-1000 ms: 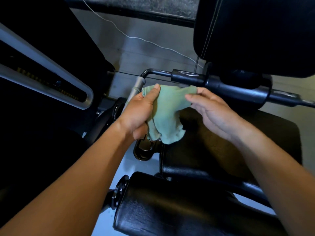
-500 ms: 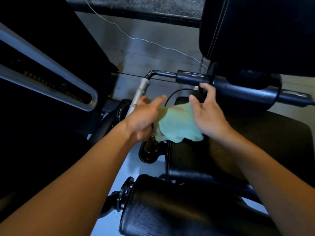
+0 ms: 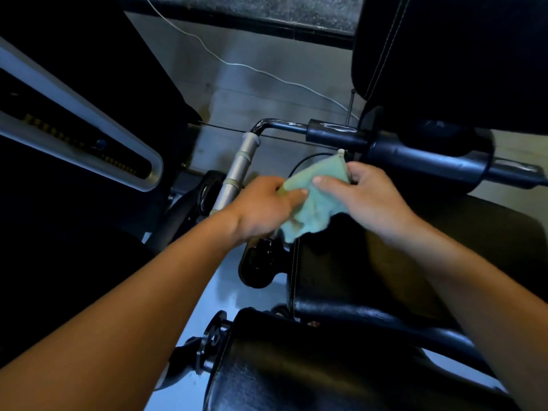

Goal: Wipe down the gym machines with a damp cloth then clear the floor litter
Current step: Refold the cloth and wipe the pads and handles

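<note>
While both hands pinch it, the green cloth (image 3: 314,197) hangs above the black seat pad (image 3: 415,262): left hand (image 3: 264,209) at nine o'clock, right hand (image 3: 367,197) at three, fingers curled.

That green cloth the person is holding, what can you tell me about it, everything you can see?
The green cloth is a small pale rag of soft, slightly fuzzy fabric, crumpled and folded, not spread flat. Both hands hold it in the air above the black seat pad: the left hand grips its left edge, the right hand pinches its upper right part, thumb on top. Its top corner reaches up near the dark padded bar; its ragged lower edge hangs free. Whether it is damp cannot be told.
</note>
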